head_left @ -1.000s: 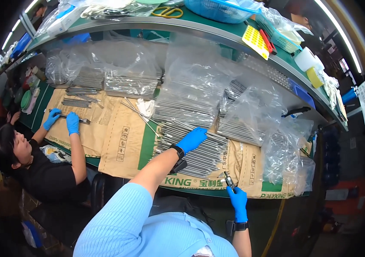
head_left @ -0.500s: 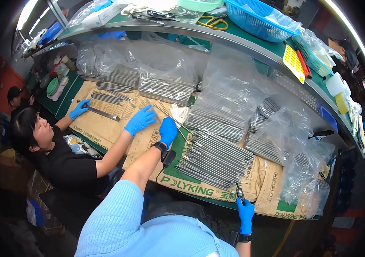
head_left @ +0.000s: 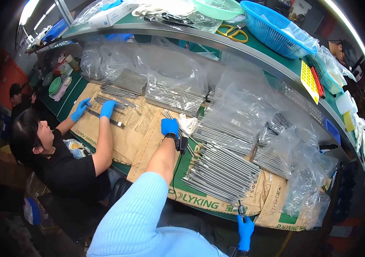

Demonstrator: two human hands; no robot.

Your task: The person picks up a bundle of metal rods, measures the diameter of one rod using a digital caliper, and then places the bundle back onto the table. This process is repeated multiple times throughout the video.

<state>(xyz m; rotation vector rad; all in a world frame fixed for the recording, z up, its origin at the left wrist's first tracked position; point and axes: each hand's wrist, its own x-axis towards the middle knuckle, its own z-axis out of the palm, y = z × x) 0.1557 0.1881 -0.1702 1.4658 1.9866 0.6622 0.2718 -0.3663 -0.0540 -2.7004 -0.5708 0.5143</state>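
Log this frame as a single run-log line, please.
left hand: gloved, on white cloth | right hand: holds small tool at bench edge | metal rods: piled between | co-worker: at left

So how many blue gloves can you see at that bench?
4: the wearer's left hand by the white cloth, the right hand holding a small tool at the table edge, two on the co-worker.

rods [head_left: 223, 173]: shiny metal | sacks [head_left: 135, 128]: matt brown paper | bags [head_left: 251, 107]: glossy clear plastic
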